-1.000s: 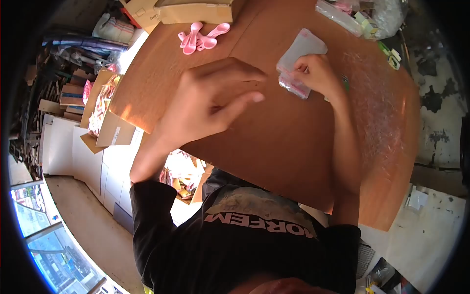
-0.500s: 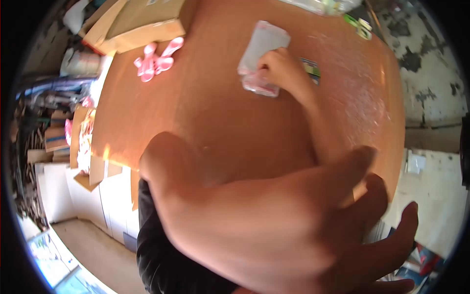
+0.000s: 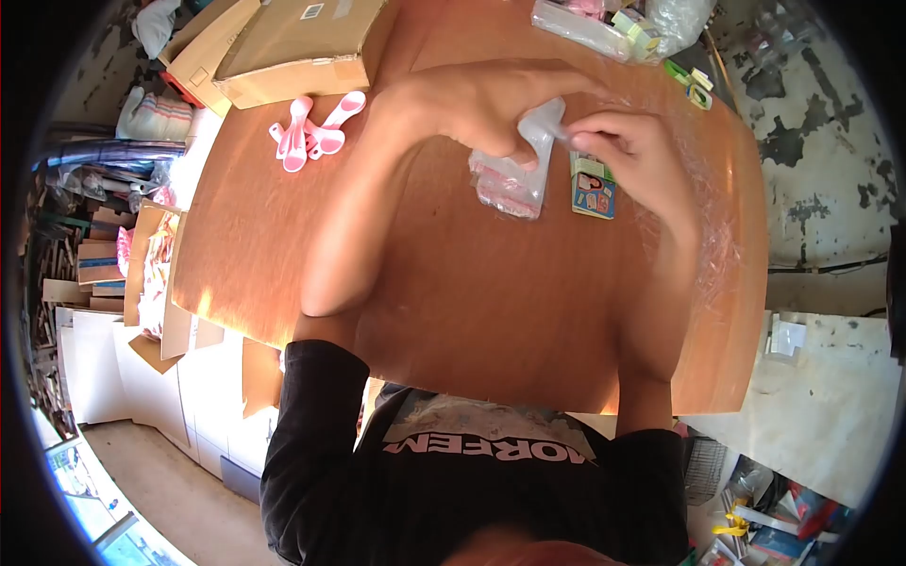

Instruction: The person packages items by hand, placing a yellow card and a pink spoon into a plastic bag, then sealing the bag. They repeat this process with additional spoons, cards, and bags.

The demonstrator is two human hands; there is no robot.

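Note:
My left hand (image 3: 462, 104) reaches over a small stack of clear plastic bags (image 3: 510, 193) with pinkish edges, its thumb and fingers spread apart and the thumb tip over the bags. To the right, my right hand (image 3: 637, 156) pinches the corner of a clear plastic bag (image 3: 543, 127) between thumb and fingers. This bag is raised at the upper end of the stack, between my two hands. Just below my right hand lies a small pile of colourful printed cards (image 3: 594, 193).
Pink plastic spoons (image 3: 307, 137) lie in a cluster at the left, near a closed cardboard box (image 3: 293, 57). Plastic-wrapped items (image 3: 623, 28) and a green-handled tool (image 3: 694, 85) are at the far right. Clear wrap (image 3: 713, 241) lies along the right side of the wooden table (image 3: 462, 292).
My left hand has gone from close below the camera up to the bags. My right hand has shifted right from the stack, drawing up a bag's corner. The camera view has shifted slightly.

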